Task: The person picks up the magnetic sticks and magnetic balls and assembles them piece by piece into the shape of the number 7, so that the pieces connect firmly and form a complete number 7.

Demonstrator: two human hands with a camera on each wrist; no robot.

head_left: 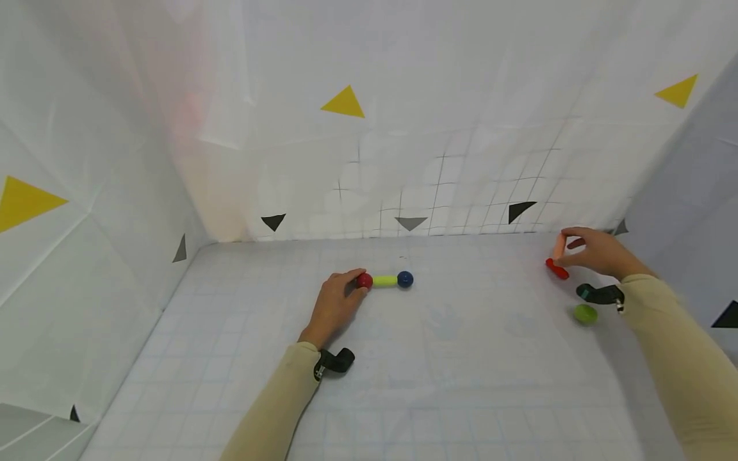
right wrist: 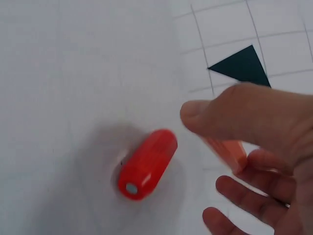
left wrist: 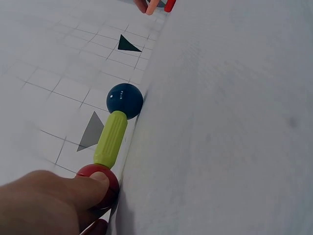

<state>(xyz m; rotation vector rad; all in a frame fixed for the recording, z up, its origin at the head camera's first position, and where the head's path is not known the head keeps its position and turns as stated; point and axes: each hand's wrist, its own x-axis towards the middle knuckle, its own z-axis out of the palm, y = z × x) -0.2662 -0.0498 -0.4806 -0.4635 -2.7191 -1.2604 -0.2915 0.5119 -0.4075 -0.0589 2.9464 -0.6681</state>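
My left hand (head_left: 336, 304) grips a red ball (head_left: 365, 280) between thumb and fingers. A yellow-green rod (head_left: 385, 280) joins that ball to a dark blue ball (head_left: 405, 279), and the piece lies level on the table. Far to the right, my right hand (head_left: 599, 251) pinches an orange rod (right wrist: 227, 154) between thumb and fingers. Just below it a red rod (right wrist: 148, 165), with a grey disc in its end, lies on the table. In the right wrist view the thumb hides part of the orange rod.
A green ball-like piece (head_left: 585, 314) lies by the right wrist's camera (head_left: 599, 294). White sheets form the back wall (head_left: 461, 77) and sides, marked with grid lines and yellow and black triangles. The white table (head_left: 438, 378) spreads in front.
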